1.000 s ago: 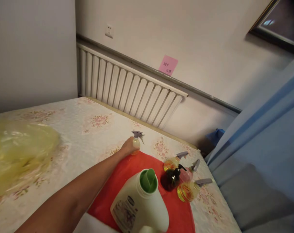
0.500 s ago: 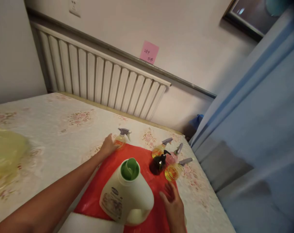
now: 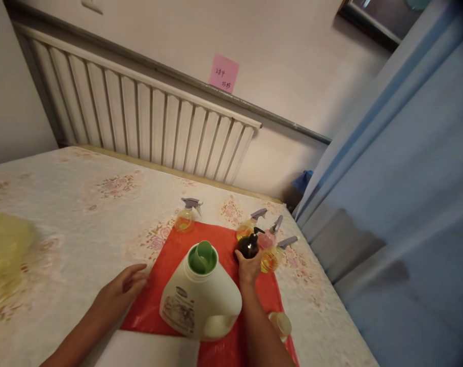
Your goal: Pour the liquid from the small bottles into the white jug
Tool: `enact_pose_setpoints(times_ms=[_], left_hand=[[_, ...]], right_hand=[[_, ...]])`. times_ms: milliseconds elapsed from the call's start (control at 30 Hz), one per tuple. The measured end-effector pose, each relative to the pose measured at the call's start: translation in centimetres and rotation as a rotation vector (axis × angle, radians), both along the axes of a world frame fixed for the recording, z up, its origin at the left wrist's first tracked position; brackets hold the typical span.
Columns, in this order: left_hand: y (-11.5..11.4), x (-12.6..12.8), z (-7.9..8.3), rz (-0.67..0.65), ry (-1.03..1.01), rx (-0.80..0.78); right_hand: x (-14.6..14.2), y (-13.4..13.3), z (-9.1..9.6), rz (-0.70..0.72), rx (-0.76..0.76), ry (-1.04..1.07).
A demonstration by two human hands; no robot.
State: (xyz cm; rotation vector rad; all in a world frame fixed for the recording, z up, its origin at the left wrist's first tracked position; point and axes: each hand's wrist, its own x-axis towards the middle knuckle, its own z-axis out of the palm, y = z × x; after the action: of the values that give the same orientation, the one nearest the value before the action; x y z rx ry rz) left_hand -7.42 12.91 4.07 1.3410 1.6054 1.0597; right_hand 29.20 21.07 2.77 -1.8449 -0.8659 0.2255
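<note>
Fingers (image 3: 243, 261) of the right hand (image 3: 248, 269) wrap the base of the dark pump bottle (image 3: 249, 246), upright on the red sheet (image 3: 170, 255) beside 3 spray bottles (image 3: 270, 260). The left hand (image 3: 118, 293) lies open and empty near the white detergent jug (image 3: 200, 300) on the bed (image 3: 63, 204).

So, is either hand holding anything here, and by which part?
The right hand grips the dark pump bottle around its lower body; the left hand is open, holding nothing.

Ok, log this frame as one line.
right hand: on dark pump bottle | left hand: open, beside white jug | red mat: under both
</note>
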Motion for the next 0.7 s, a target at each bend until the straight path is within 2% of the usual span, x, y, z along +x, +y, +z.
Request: enact_pose_setpoints(times_ms=[100,233,367,533,700], left_hand=[[-1.5,-0.5,0.8,-0.003,-0.102,-0.085],[-3.0,-0.4,1.8,0.028,-0.07,-0.099],[-4.3,0.1,2.7,0.018,-0.053,-0.102],[-5.8,0.7,4.9,0.008,-0.097,-0.117],[-8.1,1.9,7.8,-0.006,-0.106,-0.074]], right_hand=[[-0.3,0.4,-0.3,-0.009,-0.005,0.004],[-0.4,0.7,0.0,0.003,-0.012,0.005],[-0.9,0.6,1.1,0.063,-0.002,-0.007],[-1.5,-1.1,3.7,0.173,0.037,-0.023],[-0.5,-5.1,7.3,0.222,0.087,-0.017]])
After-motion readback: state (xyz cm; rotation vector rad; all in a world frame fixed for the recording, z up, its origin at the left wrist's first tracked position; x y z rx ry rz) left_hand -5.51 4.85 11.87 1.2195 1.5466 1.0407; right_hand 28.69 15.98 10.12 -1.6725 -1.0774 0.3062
